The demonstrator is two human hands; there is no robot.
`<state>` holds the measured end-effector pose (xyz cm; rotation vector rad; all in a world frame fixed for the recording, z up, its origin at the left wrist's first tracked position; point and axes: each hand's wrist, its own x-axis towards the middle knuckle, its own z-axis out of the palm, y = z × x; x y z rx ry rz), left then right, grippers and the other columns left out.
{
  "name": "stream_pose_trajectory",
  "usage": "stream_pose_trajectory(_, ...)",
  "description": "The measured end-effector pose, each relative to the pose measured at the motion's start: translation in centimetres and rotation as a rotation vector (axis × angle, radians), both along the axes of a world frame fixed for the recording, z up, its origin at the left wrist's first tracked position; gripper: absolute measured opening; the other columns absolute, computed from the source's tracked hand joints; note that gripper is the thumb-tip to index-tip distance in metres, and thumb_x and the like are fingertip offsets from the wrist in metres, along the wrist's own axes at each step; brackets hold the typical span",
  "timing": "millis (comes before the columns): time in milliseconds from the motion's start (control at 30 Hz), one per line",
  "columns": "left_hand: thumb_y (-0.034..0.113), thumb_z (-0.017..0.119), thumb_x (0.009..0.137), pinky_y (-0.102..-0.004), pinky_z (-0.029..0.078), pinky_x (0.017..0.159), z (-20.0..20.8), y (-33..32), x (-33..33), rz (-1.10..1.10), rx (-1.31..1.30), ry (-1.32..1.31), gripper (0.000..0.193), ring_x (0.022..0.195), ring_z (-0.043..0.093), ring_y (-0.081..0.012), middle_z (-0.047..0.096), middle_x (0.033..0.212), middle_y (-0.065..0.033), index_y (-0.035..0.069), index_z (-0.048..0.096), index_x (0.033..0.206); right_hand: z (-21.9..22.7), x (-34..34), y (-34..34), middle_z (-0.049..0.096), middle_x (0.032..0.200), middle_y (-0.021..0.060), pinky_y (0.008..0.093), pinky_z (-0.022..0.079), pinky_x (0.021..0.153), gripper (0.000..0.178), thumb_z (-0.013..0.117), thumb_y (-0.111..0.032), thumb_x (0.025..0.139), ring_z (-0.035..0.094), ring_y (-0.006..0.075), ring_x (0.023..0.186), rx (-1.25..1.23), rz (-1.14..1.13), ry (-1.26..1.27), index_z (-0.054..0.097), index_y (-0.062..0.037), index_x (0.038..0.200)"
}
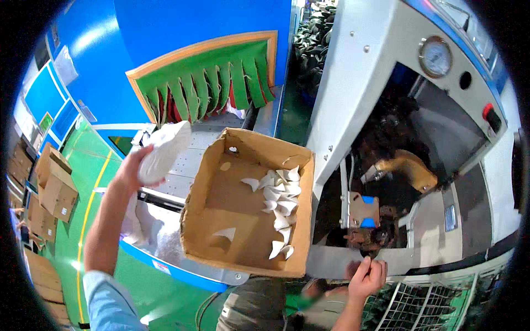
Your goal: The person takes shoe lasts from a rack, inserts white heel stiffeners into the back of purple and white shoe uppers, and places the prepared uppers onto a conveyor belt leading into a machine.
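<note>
My left hand (134, 168) is closed around a white, shoe-shaped piece (165, 151), raised beside a metal conveyor bed (204, 137). My right hand (369, 278) is low at the front edge of a grey machine (359, 259), its fingers curled. Whatever it pinches, if anything, is too small or hidden to name. Between my hands stands an open cardboard box (212, 193) with several small white curved pieces (284, 198) gathered along its right side. One more white piece (226, 234) lies apart near its front.
A blue machine (193, 22) has an opening hung with green strips (221, 83). The grey machine carries a pressure gauge (435, 57), a red knob (488, 112) and a brownish curved part (411, 170) in its cavity. Cardboard boxes (55, 190) stand on the left; a white wire rack (419, 300) is lower right.
</note>
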<state>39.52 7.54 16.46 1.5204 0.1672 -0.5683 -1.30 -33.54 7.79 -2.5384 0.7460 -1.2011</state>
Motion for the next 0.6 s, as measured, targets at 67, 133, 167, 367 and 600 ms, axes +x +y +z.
stream_pose_trajectory(67,0.040,0.056,0.089,-0.0398,0.058,0.060,1.4,0.5,-8.8,0.040,-0.031,-0.181,0.056,0.075,0.070,-0.0288,0.069,0.098,-0.0172,-0.002,0.054,0.126,0.1,-0.1,2.5,0.055,0.085,0.0096,0.0316,0.041,0.065,0.017,0.056,-0.013,0.093,0.050,0.0197,0.072,0.322,-0.035,-0.216,0.053,0.0030,0.095)
stream_pose_trajectory(133,0.034,0.062,0.085,-0.0432,0.059,0.069,2.7,1.1,-17.7,-0.160,-0.125,-0.415,0.061,0.079,0.070,-0.0293,0.068,0.101,-0.0210,-0.008,0.051,0.127,-0.2,-1.0,6.3,0.058,0.097,0.0112,0.0307,0.044,0.072,0.041,0.062,-0.024,0.090,0.053,0.0178,0.082,0.496,0.177,-0.420,0.049,0.0034,0.117)
stream_pose_trajectory(167,0.033,0.068,0.081,-0.0438,0.057,0.077,1.8,1.4,-21.8,-0.150,-0.144,-0.397,0.065,0.088,0.068,-0.0291,0.067,0.106,-0.0201,-0.008,0.050,0.128,-0.1,-1.4,8.5,0.059,0.103,0.0119,0.0303,0.046,0.076,0.055,0.066,-0.030,0.088,0.054,0.0169,0.087,0.618,0.344,-0.462,0.048,0.0037,0.128)
stream_pose_trajectory(367,0.034,0.093,0.061,-0.0406,0.046,0.098,-5.1,-3.0,-38.1,-0.627,-0.029,-0.407,0.080,0.111,0.062,-0.0251,0.064,0.121,-0.0159,-0.006,0.059,0.122,4.9,-3.8,16.4,0.026,0.155,0.0179,0.0472,0.027,0.114,0.126,0.090,-0.025,0.062,0.034,0.0329,0.139,1.480,0.945,-0.684,0.008,-0.0023,0.155)
stream_pose_trajectory(600,0.027,0.094,0.062,-0.0367,0.046,0.101,-12.0,-10.1,-44.9,-0.689,-0.385,0.155,0.102,0.115,0.057,-0.0222,0.055,0.131,-0.0111,0.001,0.036,0.143,0.1,-14.4,11.2,0.047,0.140,0.0105,0.0355,0.039,0.105,0.088,0.074,-0.016,0.082,0.049,0.0206,0.123,1.898,0.608,-0.152,0.022,-0.0059,0.153)
